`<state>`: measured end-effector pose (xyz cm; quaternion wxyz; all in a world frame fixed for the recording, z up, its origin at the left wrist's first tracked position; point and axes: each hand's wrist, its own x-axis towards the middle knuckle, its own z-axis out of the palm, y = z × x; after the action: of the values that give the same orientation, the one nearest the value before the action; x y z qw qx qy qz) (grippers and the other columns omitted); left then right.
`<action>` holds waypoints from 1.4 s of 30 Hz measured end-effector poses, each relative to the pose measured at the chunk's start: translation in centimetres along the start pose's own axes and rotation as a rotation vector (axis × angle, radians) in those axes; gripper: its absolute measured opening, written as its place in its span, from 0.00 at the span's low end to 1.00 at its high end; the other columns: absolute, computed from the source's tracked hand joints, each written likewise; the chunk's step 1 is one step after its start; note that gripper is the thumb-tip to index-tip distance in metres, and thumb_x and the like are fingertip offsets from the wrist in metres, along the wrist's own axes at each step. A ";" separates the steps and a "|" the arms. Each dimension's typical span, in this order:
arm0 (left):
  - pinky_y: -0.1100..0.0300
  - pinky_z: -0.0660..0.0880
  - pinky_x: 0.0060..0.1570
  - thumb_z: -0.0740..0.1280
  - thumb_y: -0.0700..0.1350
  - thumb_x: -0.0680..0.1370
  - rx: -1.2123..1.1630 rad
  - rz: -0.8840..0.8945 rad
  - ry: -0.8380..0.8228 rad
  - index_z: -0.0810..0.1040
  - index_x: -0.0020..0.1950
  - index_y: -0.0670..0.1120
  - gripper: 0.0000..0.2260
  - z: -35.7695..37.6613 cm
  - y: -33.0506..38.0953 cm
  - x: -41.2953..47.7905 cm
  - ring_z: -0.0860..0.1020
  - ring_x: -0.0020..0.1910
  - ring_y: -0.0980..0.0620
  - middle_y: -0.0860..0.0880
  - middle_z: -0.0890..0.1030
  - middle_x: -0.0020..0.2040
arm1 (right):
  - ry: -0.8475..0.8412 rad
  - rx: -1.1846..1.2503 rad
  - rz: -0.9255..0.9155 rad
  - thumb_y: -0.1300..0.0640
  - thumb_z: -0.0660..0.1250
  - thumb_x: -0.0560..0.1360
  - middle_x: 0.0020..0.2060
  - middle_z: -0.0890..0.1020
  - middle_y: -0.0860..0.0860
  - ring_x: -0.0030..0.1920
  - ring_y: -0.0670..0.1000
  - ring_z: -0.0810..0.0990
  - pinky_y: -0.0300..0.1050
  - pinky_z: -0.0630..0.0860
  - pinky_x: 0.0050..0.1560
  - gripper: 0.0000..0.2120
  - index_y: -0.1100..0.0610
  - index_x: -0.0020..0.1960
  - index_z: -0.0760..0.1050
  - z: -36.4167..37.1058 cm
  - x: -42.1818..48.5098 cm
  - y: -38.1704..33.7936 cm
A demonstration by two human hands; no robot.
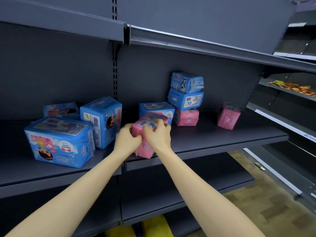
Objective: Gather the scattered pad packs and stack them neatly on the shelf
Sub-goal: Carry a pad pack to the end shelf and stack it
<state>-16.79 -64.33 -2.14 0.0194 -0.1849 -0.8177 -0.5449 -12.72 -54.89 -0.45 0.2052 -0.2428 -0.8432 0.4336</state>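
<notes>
Pink pad pack [150,119], likely light, squashy, slick; left hand [127,139] and right hand [158,136] fingers [161,124] curled round it; grip broad sides.

Shop — gondola shelving [213,134], pad packs [185,100]

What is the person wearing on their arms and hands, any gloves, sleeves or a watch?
Nothing that shows. The left hand and right hand have no gloves. The left forearm and right forearm are uncovered to the picture's edge, with no sleeves, and neither wrist carries a watch or bracelet. The fingers are slightly blurred, so a thin ring cannot be ruled out.
</notes>
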 end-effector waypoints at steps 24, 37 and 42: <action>0.63 0.72 0.39 0.62 0.33 0.71 0.060 0.140 -0.017 0.83 0.38 0.47 0.13 2.3 -0.1 -1.3 0.77 0.34 0.55 0.53 0.81 0.34 | -0.251 -0.596 0.051 0.58 0.74 0.64 0.64 0.64 0.58 0.66 0.61 0.60 0.55 0.73 0.55 0.39 0.53 0.70 0.59 -5.2 1.8 -0.6; 0.53 0.66 0.64 0.70 0.42 0.68 0.368 0.101 -0.090 0.66 0.70 0.51 0.31 0.2 1.1 2.1 0.66 0.66 0.41 0.43 0.61 0.69 | -0.372 -0.665 -0.094 0.65 0.69 0.68 0.74 0.55 0.57 0.74 0.65 0.46 0.70 0.54 0.68 0.39 0.41 0.72 0.60 -5.7 3.4 -0.2; 0.56 0.71 0.59 0.72 0.46 0.68 0.473 0.074 -0.198 0.63 0.72 0.51 0.35 0.6 1.7 2.3 0.72 0.62 0.42 0.43 0.62 0.69 | -0.374 -0.610 -0.064 0.66 0.66 0.71 0.73 0.53 0.61 0.70 0.68 0.58 0.55 0.62 0.68 0.37 0.43 0.74 0.59 -5.8 3.4 0.1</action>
<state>-18.28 -62.58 -0.37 0.0020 -0.2574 -0.9130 -0.3165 -12.19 -49.21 3.07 -0.0210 -0.1827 -0.9640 0.1921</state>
